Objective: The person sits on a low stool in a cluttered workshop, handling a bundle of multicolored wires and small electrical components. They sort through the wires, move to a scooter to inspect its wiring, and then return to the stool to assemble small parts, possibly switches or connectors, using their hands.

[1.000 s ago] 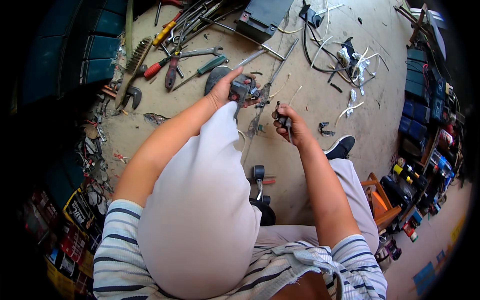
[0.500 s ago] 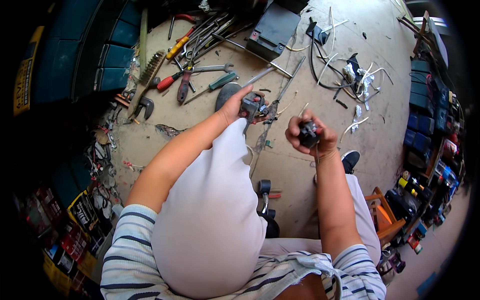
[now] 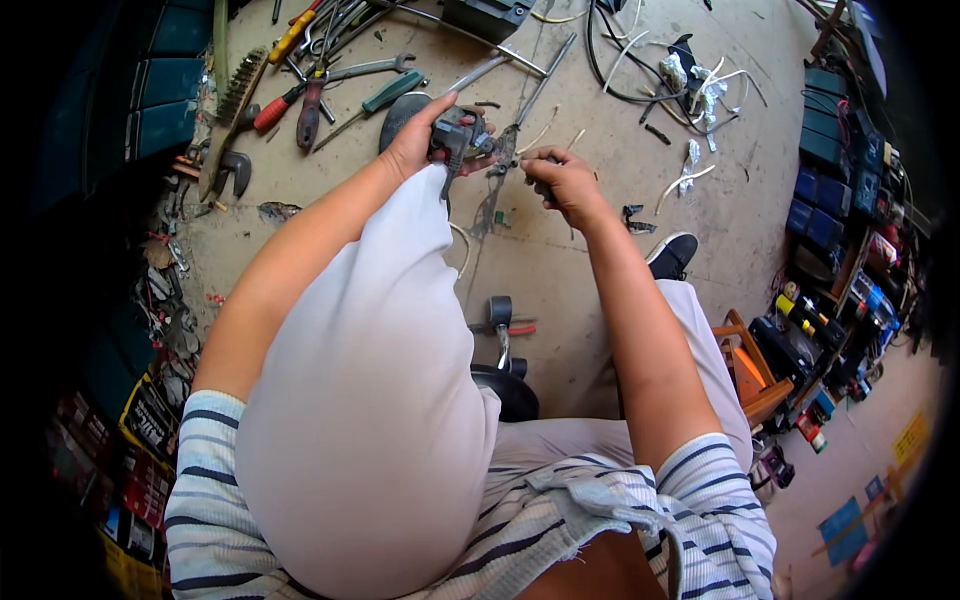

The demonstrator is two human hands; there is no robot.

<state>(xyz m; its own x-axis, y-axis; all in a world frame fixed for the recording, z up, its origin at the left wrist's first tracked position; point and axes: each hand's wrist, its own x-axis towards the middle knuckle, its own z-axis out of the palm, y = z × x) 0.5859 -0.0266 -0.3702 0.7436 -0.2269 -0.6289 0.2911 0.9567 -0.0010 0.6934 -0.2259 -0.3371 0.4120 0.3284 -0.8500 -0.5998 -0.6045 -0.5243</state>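
My left hand point(image 3: 412, 140) is closed around a compact black part with metal bits point(image 3: 460, 138), at the tip of the light-trousered knee. Its exact kind is unclear. To the right, my right hand point(image 3: 566, 183) is apart from it, fingers curled together over the floor. Something small and dark shows at those fingertips, too hidden to name. A broken-looking black piece point(image 3: 638, 220) lies on the floor right of my right wrist. Thin pale wires point(image 3: 540, 130) lie beyond the hands.
Screwdrivers, including a green-handled one point(image 3: 396, 92), an open-end wrench point(image 3: 372, 68) and a wire brush point(image 3: 240, 88) lie at the far left. A dark battery point(image 3: 490, 16) sits far ahead. Black cable point(image 3: 640, 97) and foil scraps lie far right. A wooden stool point(image 3: 765, 385) stands right.
My right hand has moved left and away, turning palm down; the black object in it no longer shows. A black piece now shows on the floor beside it. My left hand keeps its part.
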